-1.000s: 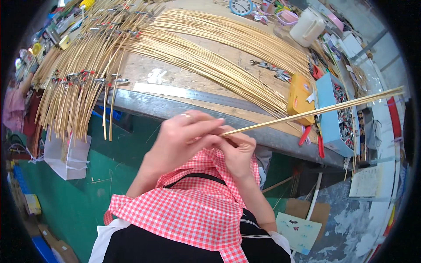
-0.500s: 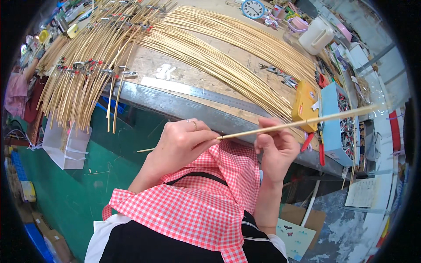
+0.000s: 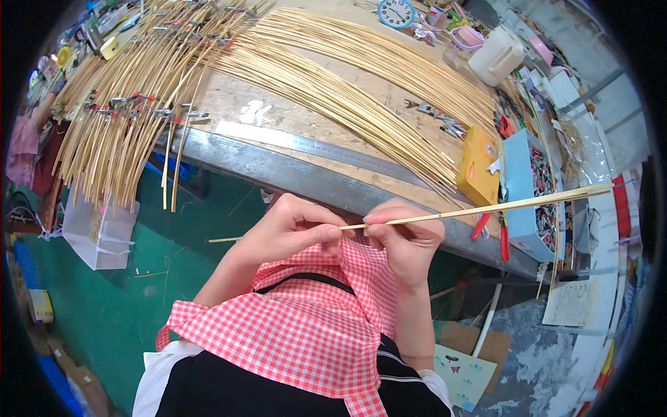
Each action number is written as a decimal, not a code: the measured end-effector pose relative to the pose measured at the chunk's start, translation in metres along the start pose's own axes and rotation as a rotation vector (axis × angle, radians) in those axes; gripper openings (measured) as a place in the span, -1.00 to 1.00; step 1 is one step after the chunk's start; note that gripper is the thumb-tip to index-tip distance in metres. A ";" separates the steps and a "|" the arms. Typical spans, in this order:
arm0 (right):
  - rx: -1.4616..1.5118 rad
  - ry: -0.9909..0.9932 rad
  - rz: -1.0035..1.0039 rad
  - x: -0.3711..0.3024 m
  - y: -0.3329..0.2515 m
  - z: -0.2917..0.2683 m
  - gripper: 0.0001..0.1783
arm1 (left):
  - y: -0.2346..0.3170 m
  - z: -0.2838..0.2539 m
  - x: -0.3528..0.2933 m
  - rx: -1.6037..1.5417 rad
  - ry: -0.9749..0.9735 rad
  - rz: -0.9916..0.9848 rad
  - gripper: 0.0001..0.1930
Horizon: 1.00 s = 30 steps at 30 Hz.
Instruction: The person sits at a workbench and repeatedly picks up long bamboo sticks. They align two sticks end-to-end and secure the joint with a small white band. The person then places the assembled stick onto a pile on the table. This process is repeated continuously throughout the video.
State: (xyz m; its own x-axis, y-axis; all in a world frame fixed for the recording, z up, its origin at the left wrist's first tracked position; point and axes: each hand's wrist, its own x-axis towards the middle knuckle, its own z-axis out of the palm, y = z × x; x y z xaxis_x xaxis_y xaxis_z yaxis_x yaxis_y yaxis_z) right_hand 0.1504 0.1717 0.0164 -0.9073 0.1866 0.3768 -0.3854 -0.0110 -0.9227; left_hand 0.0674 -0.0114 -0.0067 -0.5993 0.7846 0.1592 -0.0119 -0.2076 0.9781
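Note:
Between both hands I hold thin bamboo strips [image 3: 514, 204], which run together out to the right and seem to part slightly near their far end. My left hand [image 3: 295, 226] is closed, pinching them between thumb and fingers, and a short end sticks out to its left. Close beside it, my right hand [image 3: 406, 240] also pinches the strips with thumb and fingertips. Both hands are above my red checked apron [image 3: 278, 330], in front of the bench. How many strips are in my grip is hard to make out.
Long bamboo strips [image 3: 333, 97] lie across the workbench [image 3: 229, 87], near a steel ruler [image 3: 278, 141]. Clipped bundles [image 3: 104, 153] overhang its left edge. At right stand a yellow box [image 3: 478, 167], a blue box [image 3: 521, 156] of clips and red-handled pliers [image 3: 504, 240].
My right hand has moved left, next to my left hand, and closed from loosely parted fingers into a pinch on the strips. The strips' right end has dropped slightly.

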 end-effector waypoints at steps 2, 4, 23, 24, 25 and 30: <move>0.017 -0.069 -0.046 0.004 -0.002 0.000 -0.87 | 0.003 -0.005 -0.002 -0.019 -0.029 -0.095 -0.82; -0.045 -0.187 -0.015 0.010 -0.002 -0.005 -0.83 | -0.006 -0.005 -0.006 -0.038 0.032 -0.033 -0.83; -1.349 0.017 -0.129 0.161 0.063 -0.151 -0.79 | -0.018 -0.027 -0.023 0.028 0.336 -0.032 -0.86; -1.158 0.007 -0.021 0.150 0.056 -0.136 -0.79 | -0.019 -0.026 -0.024 0.022 0.341 -0.036 -0.86; -0.967 0.000 0.082 0.138 0.051 -0.123 -0.79 | -0.019 -0.026 -0.023 0.016 0.343 -0.037 -0.85; -0.635 -0.146 0.194 0.058 0.061 -0.067 -0.83 | -0.018 -0.021 -0.020 0.039 0.350 -0.026 -0.86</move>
State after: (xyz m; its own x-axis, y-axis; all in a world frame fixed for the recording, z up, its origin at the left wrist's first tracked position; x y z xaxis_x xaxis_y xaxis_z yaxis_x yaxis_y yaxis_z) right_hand 0.0856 0.2476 -0.0238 -0.9807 0.1038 0.1659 -0.0810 0.5562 -0.8271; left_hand 0.0621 -0.0355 -0.0307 -0.8371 0.5405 0.0850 -0.0042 -0.1618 0.9868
